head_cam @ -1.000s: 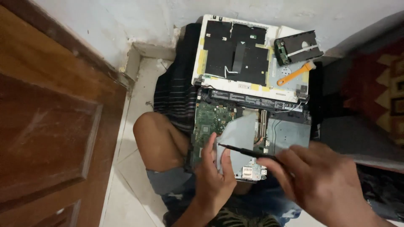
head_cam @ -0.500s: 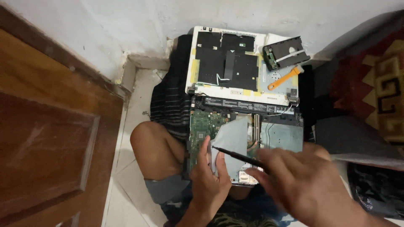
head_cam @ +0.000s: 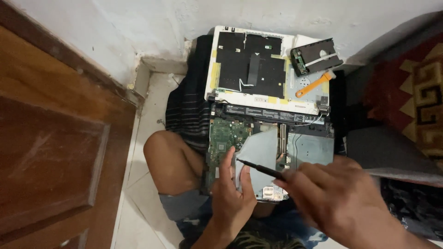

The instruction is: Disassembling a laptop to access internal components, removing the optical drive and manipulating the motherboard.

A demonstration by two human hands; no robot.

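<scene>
- Your left hand (head_cam: 233,196) lies on the near edge of the opened laptop base (head_cam: 270,152), which rests across your lap, its far edge against the upturned cover.
- The fingers (head_cam: 226,161) of that hand are stretched out and slightly spread; the forefinger lies on the green circuit board (head_cam: 226,138), and the thumb presses on the grey metal plate (head_cam: 260,154) beside it.
- Your right hand (head_cam: 339,203) holds a thin black screwdriver (head_cam: 260,168) in a pinch, the fingers bunched tight around the handle end.
- The screwdriver's tip points left and ends just above your left thumb, over the grey plate; you cannot tell whether it touches the plate.
- To the right of the plate sits a silver metal drive bay (head_cam: 309,147), partly covered by your right hand.
- Past the hinge line, the white laptop cover (head_cam: 251,64) lies face down against the wall, its inside lined with black sheets and yellow tape strips.
- A black drive with a small green board strip (head_cam: 316,55) rests on the far right corner of that cover.
- An orange plastic pry tool (head_cam: 314,85) lies just beside the drive, tilted, also on the cover.
- A dark striped cloth (head_cam: 189,106) lies under the laptop on the left.
- Your bare knee (head_cam: 168,157) shows to the left of the base.
- A brown wooden door (head_cam: 50,138) fills the left side; a patterned red rug (head_cam: 415,87) is at the right.
</scene>
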